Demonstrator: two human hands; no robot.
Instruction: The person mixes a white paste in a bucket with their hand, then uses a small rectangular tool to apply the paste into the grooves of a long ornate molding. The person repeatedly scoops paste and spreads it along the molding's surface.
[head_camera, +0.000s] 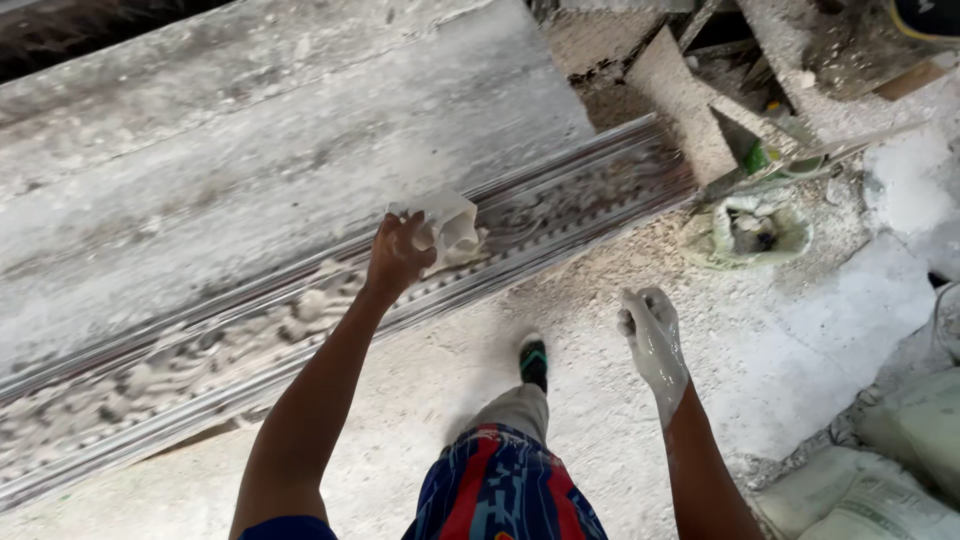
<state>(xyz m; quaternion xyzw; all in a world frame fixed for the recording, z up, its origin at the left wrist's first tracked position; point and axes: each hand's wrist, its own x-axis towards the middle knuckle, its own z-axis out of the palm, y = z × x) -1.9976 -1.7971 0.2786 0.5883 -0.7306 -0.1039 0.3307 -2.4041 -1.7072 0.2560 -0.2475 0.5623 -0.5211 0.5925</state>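
The left hand (397, 255) grips a white cloth (447, 228), pressing it onto the long ornate mould (300, 320) on the table (250, 150). The plaster-coated right hand (652, 340) hangs loosely curled, empty, above the floor (780, 350).

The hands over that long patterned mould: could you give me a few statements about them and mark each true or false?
1. The left hand grips a white lump of wet material over the long mould. True.
2. The right hand holds a trowel. False: it holds nothing and hangs over the floor.
3. The right hand is coated in white paste. True.
4. The mould's channel is smooth. False: it carries a raised ornamental pattern.
5. A bucket stands on the floor beyond the mould's end. True.
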